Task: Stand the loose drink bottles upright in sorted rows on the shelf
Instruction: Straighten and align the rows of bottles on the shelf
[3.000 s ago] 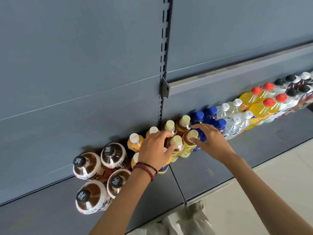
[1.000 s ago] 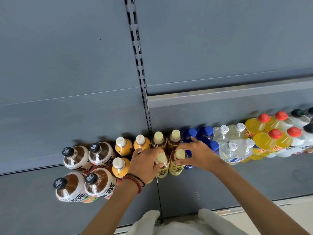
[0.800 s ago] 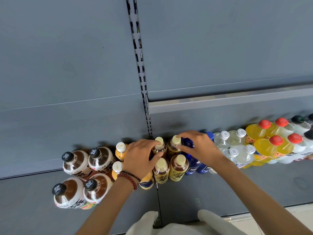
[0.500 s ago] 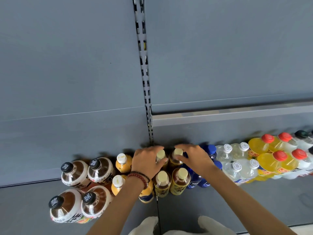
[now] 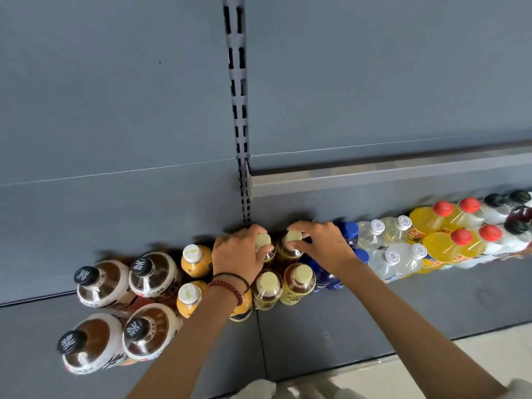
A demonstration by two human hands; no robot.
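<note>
On the grey shelf (image 5: 403,309) the bottles stood upright in 2 rows along the back panel (image 5: 115,110). At the far left were 4 big brown bottles (image 5: 103,283) with black caps. Next came the orange bottles (image 5: 195,260) with white caps, 2 of them in plain sight. The left hand (image 5: 239,257), with 2 bracelets (image 5: 230,286) at its wrist, was at the back row, its fingers curled round the neck and cap of the left tea bottle (image 5: 263,240). Just beside it, the right hand (image 5: 319,246) pinched the pale cap of the right tea bottle (image 5: 293,237) between thumb and fingertips. Both of these bottles stood close against the back panel, at the foot of the slotted post (image 5: 240,110). The 2 front tea bottles (image 5: 299,280) stood just before them, untouched. Right of the hands ran the blue bottles (image 5: 349,230), the clear bottles (image 5: 385,260), the yellow bottles (image 5: 440,243) with red caps, and the dark-capped bottles (image 5: 518,226) at the far right edge.
</note>
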